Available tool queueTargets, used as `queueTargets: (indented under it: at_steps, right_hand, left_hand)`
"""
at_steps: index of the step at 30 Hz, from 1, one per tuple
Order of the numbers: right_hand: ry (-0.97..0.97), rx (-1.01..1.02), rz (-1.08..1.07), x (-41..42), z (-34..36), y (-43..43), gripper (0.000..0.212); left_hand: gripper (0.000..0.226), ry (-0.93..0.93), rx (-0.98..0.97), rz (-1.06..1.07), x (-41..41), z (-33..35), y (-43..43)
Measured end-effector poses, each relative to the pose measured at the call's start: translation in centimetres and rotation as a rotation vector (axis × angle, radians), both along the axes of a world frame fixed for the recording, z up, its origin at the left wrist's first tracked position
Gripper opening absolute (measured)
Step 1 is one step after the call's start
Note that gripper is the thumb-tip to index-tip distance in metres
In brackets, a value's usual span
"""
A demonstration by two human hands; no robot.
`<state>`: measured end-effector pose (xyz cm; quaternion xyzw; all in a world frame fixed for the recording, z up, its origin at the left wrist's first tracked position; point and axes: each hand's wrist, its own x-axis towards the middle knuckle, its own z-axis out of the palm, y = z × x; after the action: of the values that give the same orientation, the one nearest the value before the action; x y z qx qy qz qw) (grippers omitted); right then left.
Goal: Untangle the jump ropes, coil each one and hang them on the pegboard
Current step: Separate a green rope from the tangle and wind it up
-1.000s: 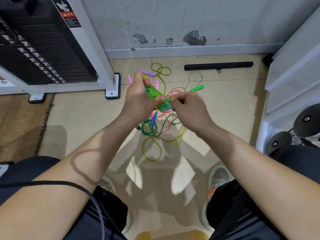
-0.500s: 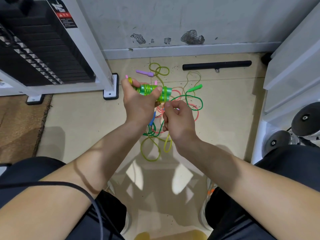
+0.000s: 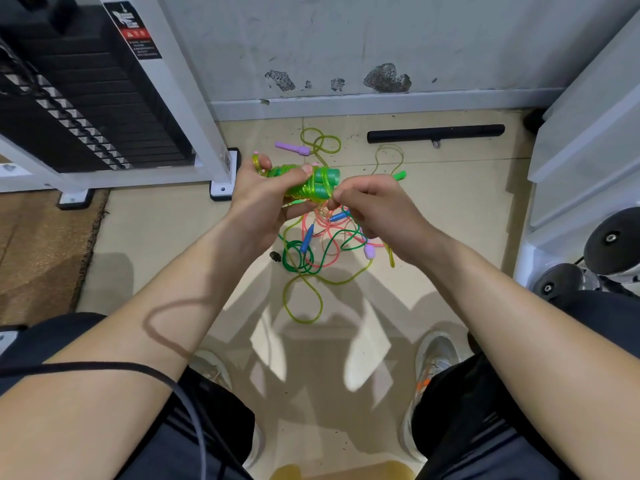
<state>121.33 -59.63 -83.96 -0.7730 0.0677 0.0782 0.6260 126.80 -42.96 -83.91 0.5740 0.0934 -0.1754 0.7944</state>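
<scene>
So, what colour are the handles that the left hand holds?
Green, wound with yellow-green rope; the head view shows the handles in the left hand.

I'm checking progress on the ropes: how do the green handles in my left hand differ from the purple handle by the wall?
The green handles are gripped in the left hand; the purple handle lies on the floor. Yellow-green cord is wound round the green handles; the purple handle is bare. The green ones sit as a pair, the purple one alone. Both are jump-rope handles.

Glossy translucent plastic ropes (image 3: pixel 313 258), smooth beige floor tiles (image 3: pixel 446 209)
</scene>
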Motion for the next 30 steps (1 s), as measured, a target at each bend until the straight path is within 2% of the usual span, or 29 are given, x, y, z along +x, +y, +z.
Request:
queueTargets:
  at_steps: [3,6,13,16,25,30]
  right_hand:
    - [0.137,0.187,0.126,0.1,0.2,-0.9,0.029]
    - [0.252,0.281,0.173,0.1,0.3,-1.5,0.028]
    - [0.332,0.338,0.128,0.0,0.4,-1.3,0.030]
    - [0.359,0.335,0.132,0.0,0.5,-1.3,0.030]
    - [0.233,0.209,0.165,0.0,0.8,-1.8,0.032]
    - [0.058,0.135,0.084,-0.3,0.3,-1.2,0.021]
  left_hand:
    - [0.044,0.050,-0.076,-0.064,-0.1,0.2,0.3]
    - [0.044,0.100,-0.089,-0.083,-0.4,0.0,0.2]
    - [0.061,0.039,0.047,-0.076,-1.0,-0.9,-1.0]
    - [0.061,0.023,0.081,-0.107,-1.0,-1.1,-0.9]
    - [0.054,0.088,0.016,-0.101,-0.3,-0.8,-1.0]
    - [0.054,0.125,-0.041,-0.072,-0.3,-0.8,-0.9]
